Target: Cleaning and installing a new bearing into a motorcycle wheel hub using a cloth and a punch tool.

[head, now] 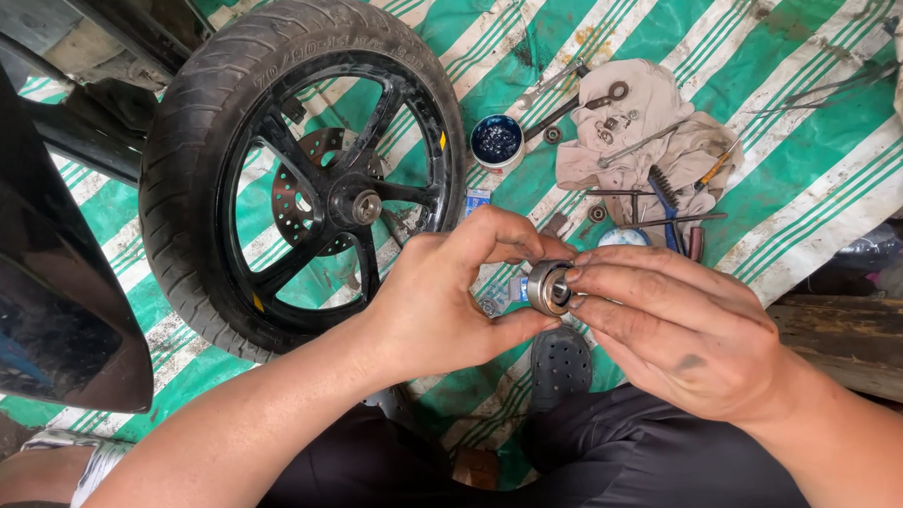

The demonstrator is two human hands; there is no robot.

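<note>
Both hands meet just below frame centre, holding a small round metal bearing (549,286) between them. Left hand (445,299) comes in from 7 o'clock, thumb under and fingers curled over the bearing's left side, pinching it. Right hand (674,327) comes in from 4 o'clock, fingertips (583,279) pressed on the bearing's right face, fingers narrow and bunched, grease-stained. At 10 o'clock from the hands lies a black motorcycle wheel (299,169) flat on a green and white striped tarp (795,146), tyre on, brake disc and hub showing through the spokes. At 12 o'clock, a small open tub of dark grease (496,141). At 1 o'clock, a dirty beige rag (666,131) with wrenches, small parts and a wire brush lying on and around it. Black sandal (561,366) directly at 6 o'clock under the bearing. Dark bodywork panel (30,299) at 9 o'clock edge. Person's dark trousers (604,470) at the bottom.
</note>
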